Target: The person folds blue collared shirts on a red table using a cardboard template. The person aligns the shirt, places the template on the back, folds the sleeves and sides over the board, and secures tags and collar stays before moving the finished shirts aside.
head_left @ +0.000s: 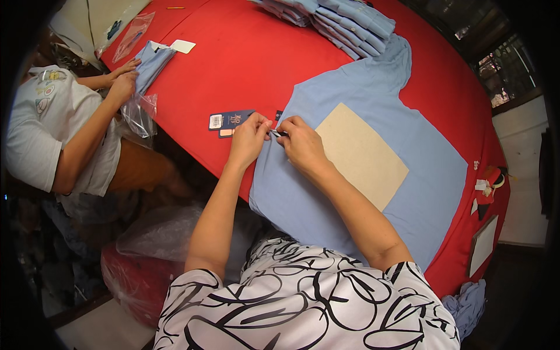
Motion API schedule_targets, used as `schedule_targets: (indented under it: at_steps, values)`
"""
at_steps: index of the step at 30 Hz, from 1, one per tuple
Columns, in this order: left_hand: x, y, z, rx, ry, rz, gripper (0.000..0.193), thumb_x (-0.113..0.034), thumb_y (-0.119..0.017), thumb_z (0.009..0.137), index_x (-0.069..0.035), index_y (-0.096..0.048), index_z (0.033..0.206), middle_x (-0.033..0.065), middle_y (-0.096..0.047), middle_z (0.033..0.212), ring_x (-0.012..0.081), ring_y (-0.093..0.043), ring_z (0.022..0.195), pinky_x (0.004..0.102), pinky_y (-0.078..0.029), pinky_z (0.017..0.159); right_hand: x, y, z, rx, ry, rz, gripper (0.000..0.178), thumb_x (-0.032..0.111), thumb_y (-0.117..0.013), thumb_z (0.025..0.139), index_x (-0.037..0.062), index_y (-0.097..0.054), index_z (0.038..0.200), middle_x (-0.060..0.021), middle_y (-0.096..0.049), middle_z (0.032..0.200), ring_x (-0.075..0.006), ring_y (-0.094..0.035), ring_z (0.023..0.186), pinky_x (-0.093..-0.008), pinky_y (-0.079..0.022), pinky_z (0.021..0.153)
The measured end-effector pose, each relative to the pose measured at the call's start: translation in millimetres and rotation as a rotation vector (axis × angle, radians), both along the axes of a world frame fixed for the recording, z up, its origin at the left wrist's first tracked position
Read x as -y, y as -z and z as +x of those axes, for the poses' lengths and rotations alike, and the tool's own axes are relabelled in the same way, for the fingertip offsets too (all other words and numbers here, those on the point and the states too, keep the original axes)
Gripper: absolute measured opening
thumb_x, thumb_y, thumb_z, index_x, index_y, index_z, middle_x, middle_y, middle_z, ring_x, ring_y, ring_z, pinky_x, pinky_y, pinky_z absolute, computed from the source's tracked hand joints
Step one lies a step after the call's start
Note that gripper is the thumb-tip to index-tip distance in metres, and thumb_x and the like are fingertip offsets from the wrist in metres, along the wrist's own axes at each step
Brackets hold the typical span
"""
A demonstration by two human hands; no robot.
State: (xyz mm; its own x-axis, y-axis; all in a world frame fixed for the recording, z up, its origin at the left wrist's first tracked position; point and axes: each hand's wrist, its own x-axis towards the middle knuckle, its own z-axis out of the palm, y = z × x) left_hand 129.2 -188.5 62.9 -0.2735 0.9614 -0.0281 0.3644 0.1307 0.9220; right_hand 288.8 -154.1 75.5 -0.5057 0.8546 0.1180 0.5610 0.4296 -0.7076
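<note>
A light blue shirt [431, 154] lies spread on the red-covered table, a beige rectangular board [361, 154] flat on top of it. Near the shirt's left edge, at its neck, my two hands meet with fingertips almost touching. My left hand [251, 140] is closed in a pinch, and dark blue hang tags [233, 118] with a white sticker lie beside and partly under it. Closed too, my right hand [304, 146] pinches a small dark, partly shiny thing [280, 133]; the fingers hide most of it, so its kind cannot be made out.
Folded blue shirts [353, 26] are stacked at the far edge of the red table [221, 58]. On the left, a co-worker [64, 122] handles a folded blue garment [154, 65] and clear plastic. A tape roll [499, 179] sits at right; crumpled blue cloth [466, 306] lies below.
</note>
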Motion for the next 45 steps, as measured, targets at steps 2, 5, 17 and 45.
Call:
schedule_targets:
  at_steps: [2, 5, 17, 45]
  values:
    - [0, 3, 0, 0.056, -0.055, 0.040, 0.019, -0.017, -0.057, 0.100, 0.002, -0.060, 0.094, 0.0101, -0.068, 0.079, 0.0139, -0.065, 0.069, 0.0286, -0.051, 0.063, -1, -2, 4, 0.005, 0.013, 0.018, 0.021, 0.014, -0.070, 0.084, 0.0032, -0.067, 0.103, -0.0133, -0.064, 0.107, -0.0333, -0.065, 0.094, -0.0423, -0.051, 0.081]
    - [-2, 20, -5, -0.076, -0.122, 0.184, 0.021, -0.017, -0.054, 0.100, 0.004, -0.058, 0.096, 0.0167, -0.069, 0.086, 0.0232, -0.068, 0.075, 0.0345, -0.052, 0.067, -7, -5, 36, -0.088, 0.072, 0.013, 0.027, 0.016, -0.072, 0.084, 0.0040, -0.067, 0.108, -0.0143, -0.063, 0.109, -0.0335, -0.063, 0.098, -0.0421, -0.051, 0.085]
    - [109, 33, -64, -0.458, -0.238, -0.036, 0.032, -0.027, -0.052, 0.105, 0.001, -0.050, 0.089, 0.0059, -0.046, 0.066, 0.0191, -0.043, 0.058, 0.0346, -0.039, 0.054, 84, -21, 573, 0.314, 1.551, 0.443, 0.047, 0.001, -0.057, 0.086, 0.0049, -0.056, 0.133, -0.0227, -0.054, 0.115, -0.0398, -0.056, 0.109, -0.0461, -0.046, 0.097]
    - [71, 37, 30, -0.677, 0.033, 0.220, 0.038, -0.009, -0.060, 0.094, -0.002, -0.059, 0.132, 0.0172, -0.051, 0.143, 0.0340, -0.045, 0.135, 0.0414, -0.036, 0.112, 51, 6, 584, 0.156, 1.305, 0.449, 0.034, 0.025, -0.067, 0.093, 0.0048, -0.064, 0.121, -0.0169, -0.067, 0.114, -0.0298, -0.066, 0.100, -0.0405, -0.052, 0.088]
